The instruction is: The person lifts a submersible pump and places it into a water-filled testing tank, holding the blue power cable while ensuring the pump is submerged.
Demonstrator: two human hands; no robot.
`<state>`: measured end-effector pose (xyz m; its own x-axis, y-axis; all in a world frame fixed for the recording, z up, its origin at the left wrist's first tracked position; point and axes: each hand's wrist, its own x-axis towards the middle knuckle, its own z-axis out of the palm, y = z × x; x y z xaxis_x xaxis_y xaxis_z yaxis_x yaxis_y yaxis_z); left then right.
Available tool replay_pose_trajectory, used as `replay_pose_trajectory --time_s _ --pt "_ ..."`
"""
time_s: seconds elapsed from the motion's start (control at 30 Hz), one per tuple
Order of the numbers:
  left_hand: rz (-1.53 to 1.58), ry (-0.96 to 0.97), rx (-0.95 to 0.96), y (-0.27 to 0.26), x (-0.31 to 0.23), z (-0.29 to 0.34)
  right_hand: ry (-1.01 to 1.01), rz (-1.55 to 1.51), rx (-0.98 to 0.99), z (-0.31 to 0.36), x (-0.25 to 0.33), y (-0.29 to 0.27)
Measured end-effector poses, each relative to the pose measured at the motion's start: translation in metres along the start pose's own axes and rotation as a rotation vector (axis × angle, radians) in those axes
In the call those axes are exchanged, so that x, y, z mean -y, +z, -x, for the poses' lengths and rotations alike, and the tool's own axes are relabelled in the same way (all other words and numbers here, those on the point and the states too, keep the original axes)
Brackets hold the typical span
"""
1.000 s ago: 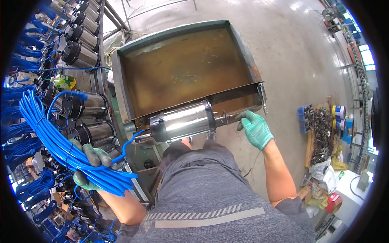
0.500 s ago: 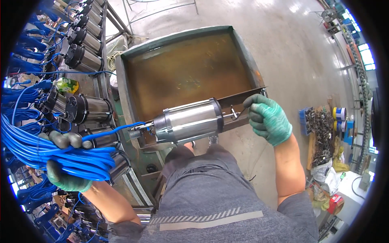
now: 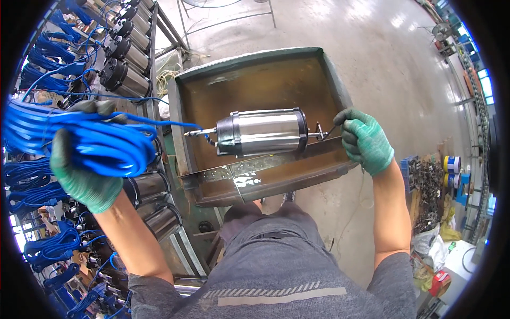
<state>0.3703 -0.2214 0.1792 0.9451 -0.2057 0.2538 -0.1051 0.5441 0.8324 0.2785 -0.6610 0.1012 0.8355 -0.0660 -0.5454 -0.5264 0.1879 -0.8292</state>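
A silver motor (image 3: 270, 132) with black end caps lies on its side over the near part of a rectangular metal tank (image 3: 336, 80) that holds brownish water. My left hand (image 3: 91, 178), in a green glove with dark fingertips, is closed around a thick coil of blue cable (image 3: 119, 146). One strand of that cable runs to the fittings at the motor's left end. At the other end, my gloved right hand (image 3: 367, 142) pinches a thin metal hook (image 3: 330, 132) that links to the motor's end fitting.
A metal crossbar (image 3: 239, 171) spans the tank's near side, below the motor. Racks on the left carry several similar motors (image 3: 125, 78) with blue cable coils (image 3: 40, 198). On the right, a pile of small metal parts (image 3: 429, 199) lies beside a blue crate (image 3: 409, 173).
The motor has moved away from me, from above the near rim and crossbar to over the water. Both hands have shifted along, the left one rising with the cable coil.
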Motion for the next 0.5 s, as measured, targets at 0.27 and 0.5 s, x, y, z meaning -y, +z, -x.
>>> replay_pose_trajectory --time_s 0.27,0.5 --pt "-0.319 0.026 -0.283 -0.013 0.077 -0.027 -0.045 0.152 -0.011 -0.095 -0.053 -0.007" --pt "-0.349 -0.127 -0.317 -0.062 0.119 -0.021 -0.078 0.188 -0.062 -0.147 -0.106 -0.007"
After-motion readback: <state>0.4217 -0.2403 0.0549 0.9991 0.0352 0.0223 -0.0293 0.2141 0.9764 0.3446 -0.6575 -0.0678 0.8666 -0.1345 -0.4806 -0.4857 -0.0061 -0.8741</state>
